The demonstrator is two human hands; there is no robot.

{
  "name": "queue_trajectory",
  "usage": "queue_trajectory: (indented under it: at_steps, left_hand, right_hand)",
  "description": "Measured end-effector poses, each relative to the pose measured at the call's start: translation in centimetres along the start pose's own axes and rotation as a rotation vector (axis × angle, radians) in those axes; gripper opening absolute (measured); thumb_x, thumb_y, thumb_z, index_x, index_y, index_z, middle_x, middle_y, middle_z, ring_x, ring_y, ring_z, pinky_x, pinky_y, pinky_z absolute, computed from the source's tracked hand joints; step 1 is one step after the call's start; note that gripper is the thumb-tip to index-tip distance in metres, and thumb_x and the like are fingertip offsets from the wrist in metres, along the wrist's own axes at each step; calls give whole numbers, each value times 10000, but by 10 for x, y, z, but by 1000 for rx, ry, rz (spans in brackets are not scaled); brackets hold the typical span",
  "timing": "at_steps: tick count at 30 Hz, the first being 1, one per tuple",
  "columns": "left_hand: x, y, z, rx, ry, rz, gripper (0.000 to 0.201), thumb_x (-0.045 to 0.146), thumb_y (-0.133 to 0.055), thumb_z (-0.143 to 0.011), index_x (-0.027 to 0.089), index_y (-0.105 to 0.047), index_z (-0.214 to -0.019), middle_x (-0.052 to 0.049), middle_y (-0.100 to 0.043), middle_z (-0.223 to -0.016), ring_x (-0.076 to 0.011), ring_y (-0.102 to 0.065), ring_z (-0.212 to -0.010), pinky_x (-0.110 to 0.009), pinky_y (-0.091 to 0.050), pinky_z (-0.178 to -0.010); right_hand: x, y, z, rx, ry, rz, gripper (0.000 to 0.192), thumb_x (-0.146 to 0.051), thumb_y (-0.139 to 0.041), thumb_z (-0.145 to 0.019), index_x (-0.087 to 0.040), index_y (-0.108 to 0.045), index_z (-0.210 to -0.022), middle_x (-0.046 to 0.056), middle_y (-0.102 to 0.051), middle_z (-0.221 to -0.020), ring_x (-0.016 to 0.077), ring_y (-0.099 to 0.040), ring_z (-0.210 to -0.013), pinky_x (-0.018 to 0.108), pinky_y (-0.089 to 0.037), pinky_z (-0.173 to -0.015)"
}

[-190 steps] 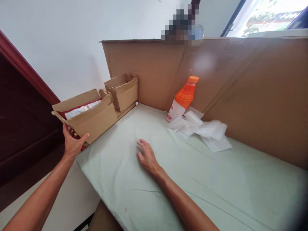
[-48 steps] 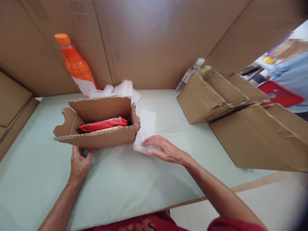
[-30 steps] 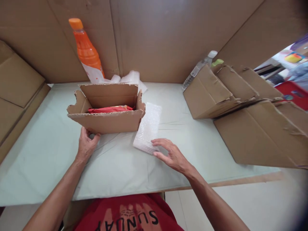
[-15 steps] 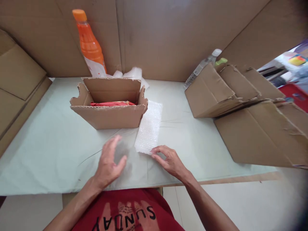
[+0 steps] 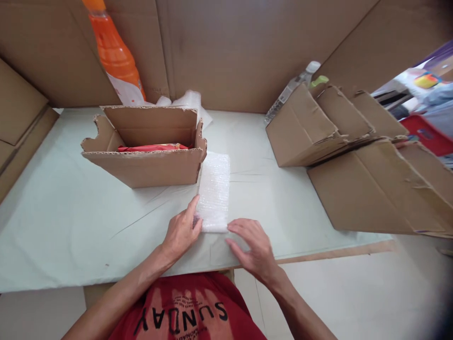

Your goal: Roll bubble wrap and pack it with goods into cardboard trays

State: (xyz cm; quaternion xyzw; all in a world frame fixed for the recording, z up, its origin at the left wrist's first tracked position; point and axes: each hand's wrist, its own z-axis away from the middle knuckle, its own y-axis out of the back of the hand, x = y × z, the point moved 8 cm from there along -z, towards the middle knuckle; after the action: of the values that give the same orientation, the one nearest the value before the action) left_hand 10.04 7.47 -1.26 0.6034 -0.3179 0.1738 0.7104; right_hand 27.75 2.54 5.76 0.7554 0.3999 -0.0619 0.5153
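Where the near edge of the surface (image 5: 71,245) meets the person's red shirt (image 5: 184,316), which reads "SUNDAY" (seen upside down), both hands work one item. The left hand (image 5: 182,231) presses the near left corner of the bubble wrap sheet (image 5: 214,191), fingers together on it but not closed round it. The right hand (image 5: 255,245) lies flat and spread just beside the sheet's near right corner, gripping nothing. The sheet lies flat and unrolled, its far end touching the open cardboard box (image 5: 145,165).

Judged from this layout, wrapping has not begun: the red packet (image 5: 152,148) sits inside the box, unwrapped. Beyond stand an orange bottle (image 5: 113,56) (label text unreadable), loose wrap (image 5: 187,101), and stacked flattened cartons (image 5: 354,151) to the right.
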Motion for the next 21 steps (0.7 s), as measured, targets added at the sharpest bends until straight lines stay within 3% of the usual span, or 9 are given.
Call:
queue_trajectory:
  at_steps: [3, 8, 10, 12, 16, 19, 21]
  left_hand:
    - [7, 2, -5, 93, -141, -97, 610, 190, -541, -912, 174, -382, -1501, -60, -732, -972, -224, -702, -849, -331, -553, -751]
    - [21, 27, 11, 299, -376, -48, 628, 263, -592, -947, 202, -346, -1522, -142, -642, -1259, -260, -643, -1129, -392, -544, -939]
    - [26, 32, 20, 293, -439, -42, 634, 250, -605, -934, 211, -358, -1517, -156, -607, -1328, -285, -591, -1219, -433, -508, -1006]
    - [31, 29, 27, 226, -493, -39, 605, 197, -575, -932, 215, -379, -1503, -134, -653, -1244, -275, -613, -1147, -432, -510, -971]
    - [24, 17, 21, 131, -399, 0, 544, 142, -505, -938, 186, -415, -1473, -61, -712, -947, -213, -647, -836, -356, -531, -788]
    - [13, 10, 6, 110, -269, -31, 536, 177, -534, -919, 152, -449, -1448, -53, -717, -897, -213, -639, -766, -352, -532, -740]
    - [11, 7, -2, 103, -231, -64, 512, 188, -539, -914, 142, -483, -1421, -48, -712, -858, -218, -636, -745, -361, -534, -736]
  right_hand:
    - [0, -30, 2, -175, 70, 133, 291, -216, -654, -911, -196, -643, -1201, 135, -700, -1234, 292, -627, -1144, 447, -498, -897]
    - [14, -43, 1, -119, 37, 197, 162, -164, -575, -971, -194, -683, -1088, 84, -757, -1058, 237, -666, -981, 397, -474, -830]
    - [16, -40, 2, -88, 20, 145, 152, -175, -565, -986, -191, -683, -1079, 74, -765, -992, 219, -681, -907, 380, -476, -792]
    - [19, -37, 4, -81, -32, 51, 149, -198, -562, -994, -202, -681, -1085, 59, -767, -941, 201, -693, -842, 359, -491, -757]
    - [23, -23, 9, -33, -136, -24, 220, -235, -581, -987, -231, -650, -1195, 64, -759, -1019, 207, -703, -894, 352, -530, -778]
    - [13, -6, 10, 73, -76, 101, 259, -181, -623, -947, -213, -636, -1204, 114, -713, -1153, 245, -664, -1043, 393, -504, -855]
    - [7, -11, 7, 25, -9, 168, 255, -163, -638, -930, -200, -642, -1183, 127, -699, -1182, 263, -641, -1081, 413, -484, -877]
